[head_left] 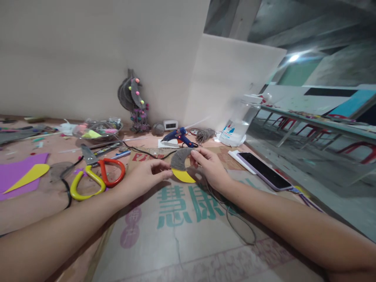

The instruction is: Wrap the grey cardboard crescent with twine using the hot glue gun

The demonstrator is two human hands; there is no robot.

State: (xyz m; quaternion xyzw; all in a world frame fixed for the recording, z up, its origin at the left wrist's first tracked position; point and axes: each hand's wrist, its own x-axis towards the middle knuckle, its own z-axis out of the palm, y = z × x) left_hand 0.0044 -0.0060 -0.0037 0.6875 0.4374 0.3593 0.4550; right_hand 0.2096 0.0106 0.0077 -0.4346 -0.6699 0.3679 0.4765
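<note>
Crescent (178, 159): gray-wound above, yellow at its lower end, it was above the far part of the printed cardboard (147, 250).
Left hand (154, 172): fingers curled narrow over the cardboard, thumb tip at the crescent's left edge; whether it gripped could not be told.
Right hand (209, 166): pinched the crescent's upper tip, over the cardboard.
Yarn (227, 215): looped across the cardboard's right half.
Left edge: scissors (102, 171) lay on the desk (73, 270), left of the cardboard.
Far edge: a glue gun (179, 136) lay just beyond the cardboard.
Right edge: a phone (264, 170) lay beside the cardboard; a water jug (236, 123) stood past its far right corner.
Open room: the cardboard's near part, between the arms.
</note>
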